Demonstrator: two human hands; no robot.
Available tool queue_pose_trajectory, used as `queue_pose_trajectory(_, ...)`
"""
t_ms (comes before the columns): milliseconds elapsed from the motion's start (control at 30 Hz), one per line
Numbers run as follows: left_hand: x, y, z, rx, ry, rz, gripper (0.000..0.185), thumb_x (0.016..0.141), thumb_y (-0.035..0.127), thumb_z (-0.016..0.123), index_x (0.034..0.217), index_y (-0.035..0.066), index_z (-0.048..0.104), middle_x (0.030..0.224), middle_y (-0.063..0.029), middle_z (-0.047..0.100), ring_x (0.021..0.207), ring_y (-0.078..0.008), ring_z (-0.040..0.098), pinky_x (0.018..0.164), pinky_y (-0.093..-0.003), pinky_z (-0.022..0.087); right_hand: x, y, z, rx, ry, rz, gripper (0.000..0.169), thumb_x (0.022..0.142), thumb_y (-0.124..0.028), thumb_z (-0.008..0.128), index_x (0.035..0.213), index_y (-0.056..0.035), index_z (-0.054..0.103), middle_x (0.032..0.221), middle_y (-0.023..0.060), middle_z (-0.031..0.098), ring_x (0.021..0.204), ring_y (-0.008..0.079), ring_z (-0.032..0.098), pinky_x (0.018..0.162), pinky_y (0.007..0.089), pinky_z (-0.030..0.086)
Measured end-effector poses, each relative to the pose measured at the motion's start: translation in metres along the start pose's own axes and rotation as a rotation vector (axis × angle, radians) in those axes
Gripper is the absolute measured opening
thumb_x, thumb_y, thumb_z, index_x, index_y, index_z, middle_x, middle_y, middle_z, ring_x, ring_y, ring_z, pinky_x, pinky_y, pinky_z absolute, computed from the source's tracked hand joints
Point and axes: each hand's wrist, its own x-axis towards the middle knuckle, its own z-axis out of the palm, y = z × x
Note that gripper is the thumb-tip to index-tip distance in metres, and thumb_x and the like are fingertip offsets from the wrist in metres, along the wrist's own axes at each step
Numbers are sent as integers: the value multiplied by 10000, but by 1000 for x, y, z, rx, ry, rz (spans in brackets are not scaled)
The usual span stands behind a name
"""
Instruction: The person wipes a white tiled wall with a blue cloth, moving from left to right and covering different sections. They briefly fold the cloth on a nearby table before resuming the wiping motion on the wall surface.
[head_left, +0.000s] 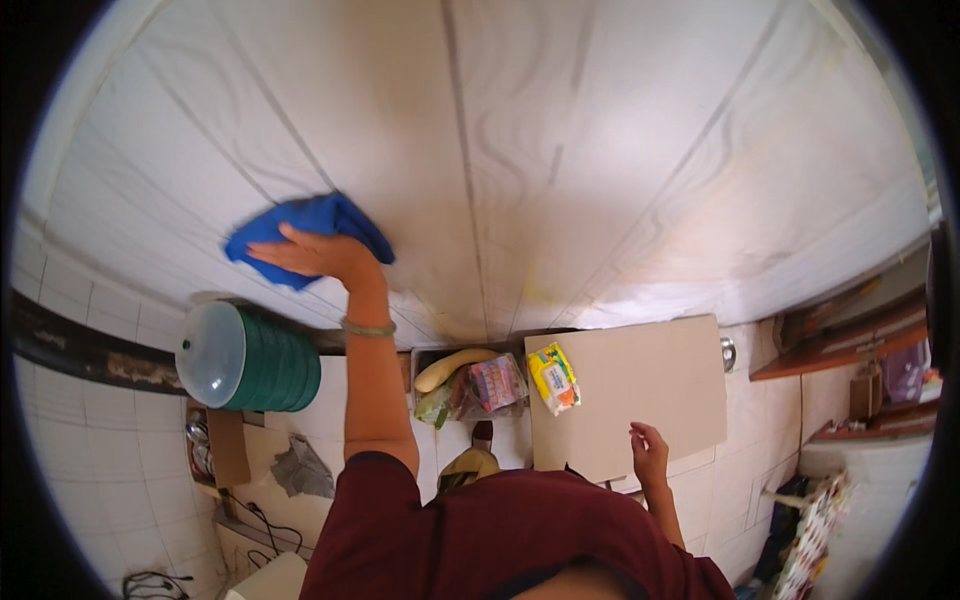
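Note:
My left hand (321, 257) lies spread over a blue cloth (319, 212) and presses it against the white, grey-veined wall (405, 135). The cloth is bunched around the palm and sticks out past the fingers and wrist. At the lower right, my right hand (650, 450) hangs with nothing in it, its fingers loosely bent. It hovers over or beside the beige tabletop (645, 382); I cannot tell whether they touch. On that surface lies a yellow and white pack of wet wipes (555, 379), up and left of the right hand.
Beneath my left arm stands a green water barrel (281, 360) with a translucent end. A bin (457, 412) holds a long pale gourd (454, 367) and packets. Black cables (277, 529) trail at lower left. A wooden shelf (847, 349) juts out at right.

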Motion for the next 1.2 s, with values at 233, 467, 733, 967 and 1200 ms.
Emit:
queue_pose_trajectory(233,-117,139,-2,-86,-245,911,657,930,591,430,1364,97,426,1501,-198,325,1404,-464,233,1112,-626,135,-38,28,-6,76,166,64,203,903,8,573,1086,-16,655,971,111,684,899,187,663,784,300,518)
queue_pose_trajectory(467,-275,113,-36,-86,-688,1620,363,914,379,537,1240,220,542,1246,10,524,1157,-192,510,856,-417,450,-85,75,-29,54,343,231,216,892,-4,586,1094,-20,660,934,106,703,856,176,664,765,300,517)
queue_pose_trajectory(733,-230,111,-36,-228,-1272,1444,512,903,240,578,1402,271,471,1456,49,435,980,-90,616,577,-319,513,-80,74,-23,140,224,230,203,914,-7,570,1101,-3,650,934,96,692,880,167,654,777,290,505)
queue_pose_trajectory(967,-80,17,-19,-166,-410,912,788,831,408,640,1456,62,308,1543,-218,211,1384,-524,180,1103,-658,118,-32,31,-11,102,83,105,194,926,-2,548,1094,3,646,958,98,681,900,163,653,804,296,509)
queue_pose_trajectory(1200,-11,-138,-37,-243,-113,201,696,908,16,455,1525,32,134,1595,-157,111,1450,-338,169,1184,-471,142,-11,13,4,41,-80,88,213,909,-4,547,1096,-1,647,955,80,685,906,155,647,810,279,491)
